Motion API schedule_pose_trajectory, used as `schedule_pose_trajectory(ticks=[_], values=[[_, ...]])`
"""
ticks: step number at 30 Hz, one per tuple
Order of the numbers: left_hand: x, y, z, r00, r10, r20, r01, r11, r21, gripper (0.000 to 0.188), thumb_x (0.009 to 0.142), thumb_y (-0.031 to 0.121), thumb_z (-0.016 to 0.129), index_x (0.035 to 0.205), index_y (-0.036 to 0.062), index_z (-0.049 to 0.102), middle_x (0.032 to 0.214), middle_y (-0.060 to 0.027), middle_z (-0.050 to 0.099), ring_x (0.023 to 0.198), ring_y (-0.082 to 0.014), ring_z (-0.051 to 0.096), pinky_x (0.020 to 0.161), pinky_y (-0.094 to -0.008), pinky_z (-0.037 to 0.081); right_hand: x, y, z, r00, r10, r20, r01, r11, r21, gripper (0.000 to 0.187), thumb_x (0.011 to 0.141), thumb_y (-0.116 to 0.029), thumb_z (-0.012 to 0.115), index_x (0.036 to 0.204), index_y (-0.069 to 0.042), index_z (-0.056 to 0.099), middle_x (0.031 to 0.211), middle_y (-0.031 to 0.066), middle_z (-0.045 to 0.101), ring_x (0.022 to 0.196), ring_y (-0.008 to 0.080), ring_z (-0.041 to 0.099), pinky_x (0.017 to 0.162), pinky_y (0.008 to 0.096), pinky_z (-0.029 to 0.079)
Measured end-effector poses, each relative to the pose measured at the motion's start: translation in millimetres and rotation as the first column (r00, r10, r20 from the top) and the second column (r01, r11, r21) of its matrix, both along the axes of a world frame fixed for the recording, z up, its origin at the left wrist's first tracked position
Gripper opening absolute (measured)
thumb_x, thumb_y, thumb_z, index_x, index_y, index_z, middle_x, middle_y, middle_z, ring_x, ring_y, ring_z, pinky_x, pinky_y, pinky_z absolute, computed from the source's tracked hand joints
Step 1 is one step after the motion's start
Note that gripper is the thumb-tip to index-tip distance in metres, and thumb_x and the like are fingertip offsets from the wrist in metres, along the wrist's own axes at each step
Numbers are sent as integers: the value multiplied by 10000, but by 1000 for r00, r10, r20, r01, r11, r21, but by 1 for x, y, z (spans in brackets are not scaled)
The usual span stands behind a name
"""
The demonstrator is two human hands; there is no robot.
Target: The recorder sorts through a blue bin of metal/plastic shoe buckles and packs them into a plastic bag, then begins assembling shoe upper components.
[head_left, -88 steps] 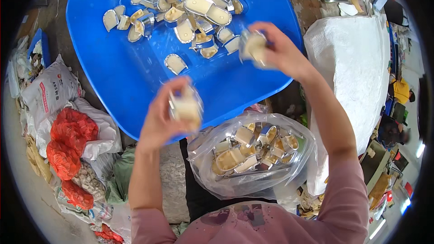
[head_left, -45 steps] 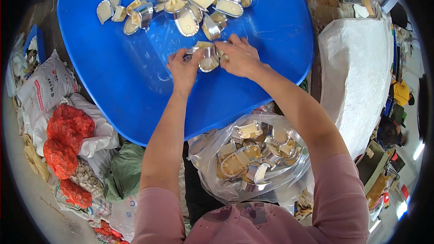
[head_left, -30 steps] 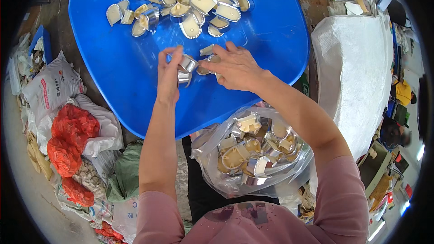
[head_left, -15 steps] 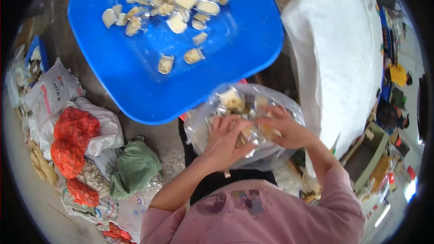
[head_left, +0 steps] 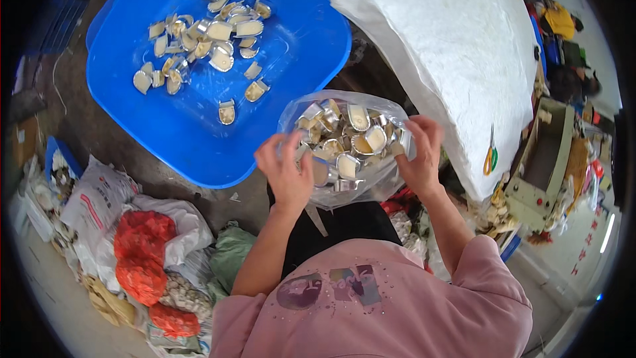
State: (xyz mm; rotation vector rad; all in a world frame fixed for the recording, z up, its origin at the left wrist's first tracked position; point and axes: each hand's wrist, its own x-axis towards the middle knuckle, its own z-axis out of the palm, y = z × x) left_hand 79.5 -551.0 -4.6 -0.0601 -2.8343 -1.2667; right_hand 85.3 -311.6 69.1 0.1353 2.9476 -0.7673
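A clear plastic bag (head_left: 387,185) stands in front of me, filled with small cream-coloured pieces with shiny metal rims (head_left: 358,117). On its left side my left hand (head_left: 289,171) grips the bag's edge, thumb toward the pieces and fingers outside. The opposite edge is held by my right hand (head_left: 422,159), its fingers curled at the plastic and slightly blurred. Beyond the bag, to the left, a large blue plastic tub (head_left: 185,152) contains a loose heap of the same kind of pieces (head_left: 218,31).
A big white woven sack (head_left: 444,46) lies at right, with scissors (head_left: 490,159) with orange and green handles on it. Further right stands a greenish metal box (head_left: 540,166). Red bags (head_left: 142,245), a green bag (head_left: 233,248) and white sacks (head_left: 99,192) crowd the left.
Both hands have moved apart, from on top of the pieces to the bag's two sides. More pieces now show between them. The whole view has shifted.
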Motion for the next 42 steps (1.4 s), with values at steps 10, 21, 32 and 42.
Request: schedule_pose_trajectory(ticks=[10,21,32,42], values=[[19,-6,14,961,146,236,-210,939,273,171,908,129,459,884,14,583,666,-96,545,578,-190,519,554,-313,397,57,48,-55,807,-565,172,591,765,-255,349,785,-11,465,1133,-17,491,871,119,573,739,228,533,724,303,442],[76,-23,171,886,291,360,-451,723,523,172,937,169,480,808,58,455,575,54,342,470,-25,309,419,-181,219,46,76,87,917,-75,392,326,707,-628,282,850,-65,523,1122,-1,489,763,68,566,639,129,503,594,273,427],[61,-28,145,847,399,350,-521,753,401,123,905,104,493,930,29,588,575,74,386,507,-22,338,458,-204,235,-53,96,98,925,355,133,-271,864,-424,358,753,-207,538,1030,16,574,776,141,577,729,282,555,701,372,446],[-61,-142,-95,911,263,319,-200,956,-217,671,704,98,705,1303,166,410,1224,-176,395,1121,-358,382,949,-439,344,-250,-126,-32,423,768,482,-871,491,-18,593,750,-264,676,1301,-186,471,1319,150,386,1195,371,383,996,456,342]])
